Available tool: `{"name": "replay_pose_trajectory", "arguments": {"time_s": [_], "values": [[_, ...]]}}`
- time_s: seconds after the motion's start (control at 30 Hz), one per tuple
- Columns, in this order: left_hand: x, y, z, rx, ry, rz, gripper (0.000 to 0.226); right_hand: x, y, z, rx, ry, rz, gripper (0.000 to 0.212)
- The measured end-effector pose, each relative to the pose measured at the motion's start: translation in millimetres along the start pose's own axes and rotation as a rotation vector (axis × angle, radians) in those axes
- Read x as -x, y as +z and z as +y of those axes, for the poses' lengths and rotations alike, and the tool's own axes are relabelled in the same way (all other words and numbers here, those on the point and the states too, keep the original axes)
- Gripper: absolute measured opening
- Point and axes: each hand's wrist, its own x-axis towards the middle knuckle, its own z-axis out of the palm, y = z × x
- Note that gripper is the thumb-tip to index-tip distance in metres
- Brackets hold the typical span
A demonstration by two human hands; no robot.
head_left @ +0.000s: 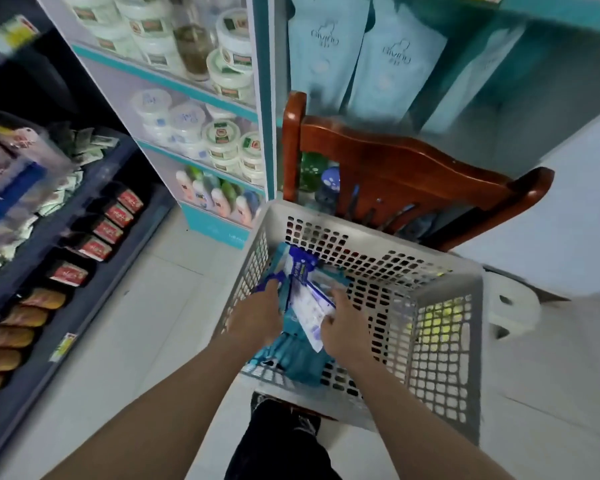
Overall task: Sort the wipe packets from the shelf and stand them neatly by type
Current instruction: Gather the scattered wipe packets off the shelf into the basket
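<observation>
A grey perforated plastic basket (440, 299) stands on the floor in front of me. Inside it lie several wipe packets: teal ones (293, 358) near its front wall and blue-and-white ones (303, 271) toward the left side. Both my hands reach into the basket. My left hand (255, 315) grips the teal and blue packets at the left. My right hand (345, 327) pinches a white-and-blue packet (312, 315) by its edge. The fingertips of both hands are partly hidden among the packets. The picture is motion-blurred.
A dark shelf (66, 237) at the left carries sachets, red-labelled packs and brown items. A white display stand (201, 133) with tubs and bottles rises behind the basket. A brown wooden chair (406, 168) stands right behind the basket. Pale tiled floor surrounds it.
</observation>
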Motion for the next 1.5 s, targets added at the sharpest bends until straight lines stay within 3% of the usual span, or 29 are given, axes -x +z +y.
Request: {"name": "replay_pose_trajectory", "arguments": {"time_s": [0.1, 0.2, 0.27, 0.33, 0.4, 0.5, 0.63, 0.87, 1.17, 1.23, 1.37, 1.5], "values": [[-32, 30, -10, -0.116, -0.001, -0.119, 0.072, -26, 26, 18, -0.055, 0.082, -0.112, 0.047], [-60, 59, -24, -0.165, 0.022, -0.159, 0.079, -51, 49, 32, -0.095, 0.147, -0.213, 0.050], [-66, 77, -36, -0.252, 0.048, -0.208, 0.086, -65, 69, 43, -0.028, 0.150, -0.245, 0.064], [-71, 94, -47, -0.406, 0.142, -0.106, 0.095, -73, 88, 53, 0.113, 0.111, -0.277, 0.081], [-74, 101, -51, -0.468, 0.188, -0.048, 0.091, -75, 106, 62, 0.290, 0.097, -0.326, 0.085], [-82, 115, -59, -0.539, 0.236, -0.219, 0.076, -73, 123, 71, 0.451, 0.097, -0.441, 0.079], [-90, 117, -63, -0.510, 0.255, -0.280, 0.087, -77, 126, 74, 0.470, 0.075, -0.481, 0.080], [-73, 85, -58, -0.453, 0.199, -0.219, 0.087, -71, 95, 64, 0.493, -0.074, -0.423, 0.071], [5, 24, -34, -0.391, 0.124, 0.079, 0.061, -34, 34, 19, 0.566, -0.344, -0.207, 0.061], [30, 0, -28, -0.352, 0.060, 0.133, 0.052, -20, 19, -1, 0.584, -0.408, -0.166, 0.061], [78, -50, -35, -0.281, -0.149, 0.218, 0.060, 5, -7, -54, 0.616, -0.585, -0.092, 0.053], [128, -97, -67, -0.243, -0.283, 0.341, 0.041, 33, -18, -121, 0.613, -0.772, -0.031, 0.049]]}}
